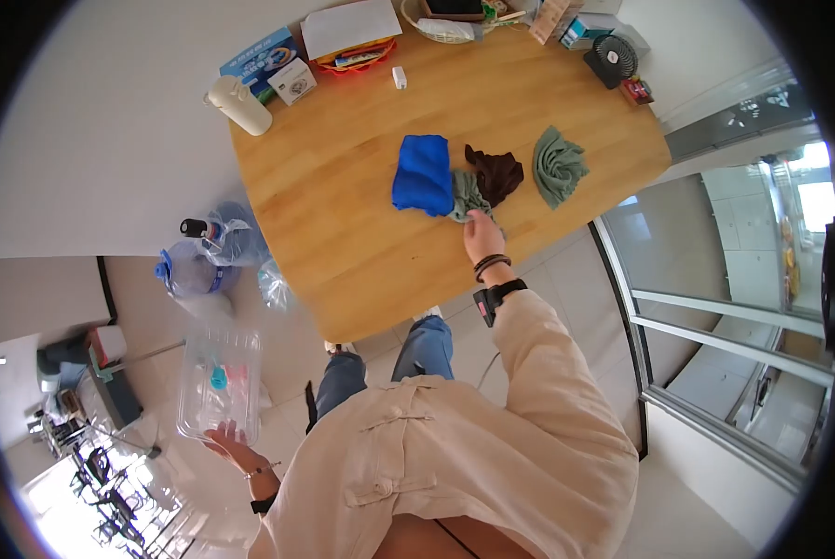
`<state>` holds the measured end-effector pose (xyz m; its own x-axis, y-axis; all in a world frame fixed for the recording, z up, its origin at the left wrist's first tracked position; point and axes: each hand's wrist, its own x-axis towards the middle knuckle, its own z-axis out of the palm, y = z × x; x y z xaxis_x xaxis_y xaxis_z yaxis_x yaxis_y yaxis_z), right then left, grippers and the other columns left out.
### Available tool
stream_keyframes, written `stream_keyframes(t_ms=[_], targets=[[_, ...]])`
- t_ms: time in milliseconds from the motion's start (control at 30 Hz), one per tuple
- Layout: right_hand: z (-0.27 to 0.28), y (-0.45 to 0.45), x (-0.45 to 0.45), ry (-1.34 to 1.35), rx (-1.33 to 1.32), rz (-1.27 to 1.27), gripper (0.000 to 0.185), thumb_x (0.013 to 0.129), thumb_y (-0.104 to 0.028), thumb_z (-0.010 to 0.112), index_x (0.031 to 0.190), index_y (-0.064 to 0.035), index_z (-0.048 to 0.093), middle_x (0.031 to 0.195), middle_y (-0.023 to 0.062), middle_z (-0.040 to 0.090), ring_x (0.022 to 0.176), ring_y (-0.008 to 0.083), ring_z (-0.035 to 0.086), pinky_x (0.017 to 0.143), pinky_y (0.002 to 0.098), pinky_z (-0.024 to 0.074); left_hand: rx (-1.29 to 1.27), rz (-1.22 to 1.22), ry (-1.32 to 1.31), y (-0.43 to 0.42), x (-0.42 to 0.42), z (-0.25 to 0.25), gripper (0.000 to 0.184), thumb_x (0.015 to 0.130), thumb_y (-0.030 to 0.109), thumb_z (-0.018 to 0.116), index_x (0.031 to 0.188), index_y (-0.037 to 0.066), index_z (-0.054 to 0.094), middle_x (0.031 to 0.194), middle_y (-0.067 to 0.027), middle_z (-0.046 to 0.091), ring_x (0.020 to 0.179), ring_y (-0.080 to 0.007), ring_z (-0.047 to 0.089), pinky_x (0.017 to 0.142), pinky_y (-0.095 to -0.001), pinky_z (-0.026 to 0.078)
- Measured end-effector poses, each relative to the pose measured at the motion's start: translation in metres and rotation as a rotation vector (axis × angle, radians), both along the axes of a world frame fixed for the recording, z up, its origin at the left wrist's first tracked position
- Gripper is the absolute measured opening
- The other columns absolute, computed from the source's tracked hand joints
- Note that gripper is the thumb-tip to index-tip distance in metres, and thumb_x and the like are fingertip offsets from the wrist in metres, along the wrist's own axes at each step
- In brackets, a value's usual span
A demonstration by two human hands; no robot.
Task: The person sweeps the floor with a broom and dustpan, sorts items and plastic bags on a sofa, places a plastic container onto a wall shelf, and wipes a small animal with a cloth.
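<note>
My right hand point(482, 238) is at the table's front edge, its fingers closed on a small grey-green cloth point(469, 191). That cloth lies between a folded blue cloth point(424, 175) on its left and a crumpled dark brown cloth point(497, 175) on its upper right. Farther right lies a second grey-green cloth point(558, 168), bunched in swirling folds. At the lower left, my left hand point(228, 443) grips the near edge of a clear plastic box point(203, 396). Small teal and pink things show in or through the box.
Along the wooden table's point(333, 214) back stand a cream bottle point(240, 105), boxes point(293, 82), a red tray with papers point(354, 60), a basket point(445, 34) and a black fan point(613, 61). Large water bottles point(194, 268) stand left of the table. Glass-panelled frames are at right.
</note>
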<state>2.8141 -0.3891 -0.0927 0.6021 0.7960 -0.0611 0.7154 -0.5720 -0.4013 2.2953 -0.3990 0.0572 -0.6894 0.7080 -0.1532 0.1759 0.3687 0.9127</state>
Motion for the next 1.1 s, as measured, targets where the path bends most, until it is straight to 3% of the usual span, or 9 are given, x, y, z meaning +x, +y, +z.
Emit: stream_keyframes(t_ms=[133, 367, 467, 533, 567, 633, 800, 867, 1100], targets=[[0.049, 0.007, 0.050, 0.443, 0.718, -0.568, 0.024, 0.079, -0.014, 0.047, 0.098, 0.0002, 0.048, 0.100, 0.0166, 0.050, 0.091, 0.0311, 0.048, 0.076, 0.0382, 0.0393, 0.016, 0.091, 0.032, -0.019, 0.036, 0.015, 0.082, 0.076, 0.056, 0.042, 0.130, 0.007, 0.002, 0.113, -0.0144, 0.043, 0.096, -0.0259, 0.048, 0.082, -0.0398, 0.036], [-0.029, 0.060, 0.075, -0.355, 0.305, 0.194, 0.038, 0.067, -0.027, 0.057, 0.101, -0.0129, 0.053, 0.107, 0.0188, 0.048, 0.098, 0.0351, 0.044, 0.082, 0.0445, 0.0351, 0.144, 0.056, -0.002, -0.047, 0.049, 0.008, 0.061, 0.083, 0.039, 0.041, 0.128, 0.004, 0.018, 0.116, -0.0098, 0.041, 0.102, -0.0205, 0.042, 0.086, -0.0378, 0.032], [-0.013, 0.072, 0.076, 0.427, 0.424, 0.015, 0.032, 0.073, -0.016, 0.051, 0.102, -0.0018, 0.051, 0.097, 0.0155, 0.055, 0.091, 0.0302, 0.050, 0.077, 0.0362, 0.0404, 0.095, 0.080, 0.165, -0.056, 0.049, 0.009, 0.056, 0.085, 0.029, 0.039, 0.129, 0.004, 0.017, 0.126, -0.0101, 0.032, 0.111, -0.0218, 0.034, 0.093, -0.0330, 0.026], [0.017, 0.065, 0.046, 0.760, 0.729, -0.008, 0.035, 0.078, -0.016, 0.048, 0.109, 0.0011, 0.045, 0.100, 0.0125, 0.053, 0.088, 0.0252, 0.051, 0.076, 0.0347, 0.0415, 0.348, 0.144, 0.157, -0.055, 0.043, 0.006, 0.058, 0.084, 0.030, 0.045, 0.131, 0.012, 0.016, 0.089, -0.0006, 0.046, 0.082, -0.0109, 0.042, 0.072, -0.0247, 0.037], [0.032, 0.061, 0.025, 0.842, 0.753, -0.012, 0.039, 0.079, -0.018, 0.048, 0.112, 0.0009, 0.041, 0.105, 0.0125, 0.049, 0.091, 0.0236, 0.049, 0.079, 0.0339, 0.0403, 0.263, 0.162, 0.086, -0.064, 0.030, 0.005, 0.057, 0.084, 0.026, 0.044, 0.130, 0.008, 0.015, 0.110, -0.0082, 0.035, 0.100, -0.0173, 0.034, 0.084, -0.0273, 0.028], [0.077, 0.052, -0.045, 1.005, 0.775, 0.101, 0.041, 0.079, -0.020, 0.047, 0.114, -0.0004, 0.040, 0.107, 0.0121, 0.047, 0.089, 0.0217, 0.048, 0.077, 0.0328, 0.0405, 0.203, 0.187, 0.002, -0.095, 0.017, -0.013, 0.057, 0.083, 0.024, 0.044, 0.129, 0.005, 0.017, 0.125, -0.0167, 0.029, 0.113, -0.0242, 0.032, 0.095, -0.0309, 0.023], [0.138, -0.001, -0.301, 1.613, 0.313, 0.749, 0.039, 0.080, -0.011, 0.044, 0.117, 0.0006, 0.036, 0.111, 0.0106, 0.044, 0.096, 0.0202, 0.044, 0.083, 0.0329, 0.0365, 0.262, 0.015, 0.258, -0.125, -0.012, 0.030, 0.061, 0.077, 0.031, 0.054, 0.128, 0.013, 0.026, 0.088, -0.0102, 0.043, 0.077, -0.0192, 0.042, 0.074, -0.0319, 0.037], [0.136, -0.026, -0.412, 1.172, 0.472, 1.323, 0.037, 0.080, -0.008, 0.043, 0.116, 0.0002, 0.038, 0.108, 0.0100, 0.045, 0.098, 0.0205, 0.043, 0.084, 0.0332, 0.0346, 0.306, 0.027, 0.302, -0.165, -0.047, 0.038, 0.061, 0.077, 0.029, 0.055, 0.128, 0.013, 0.026, 0.089, -0.0108, 0.043, 0.077, -0.0193, 0.041, 0.073, -0.0309, 0.038], [0.214, -0.212, -0.675, 0.852, 0.905, 1.830, 0.038, 0.067, -0.021, 0.061, 0.098, -0.0034, 0.049, 0.110, 0.0145, 0.040, 0.098, 0.0332, 0.040, 0.084, 0.0403, 0.0321, 0.350, 0.446, 0.610, -0.312, -0.214, 0.062, 0.058, 0.077, 0.016, 0.055, 0.127, 0.007, 0.027, 0.082, -0.0077, 0.043, 0.070, -0.0169, 0.038, 0.065, -0.0284, 0.037]])
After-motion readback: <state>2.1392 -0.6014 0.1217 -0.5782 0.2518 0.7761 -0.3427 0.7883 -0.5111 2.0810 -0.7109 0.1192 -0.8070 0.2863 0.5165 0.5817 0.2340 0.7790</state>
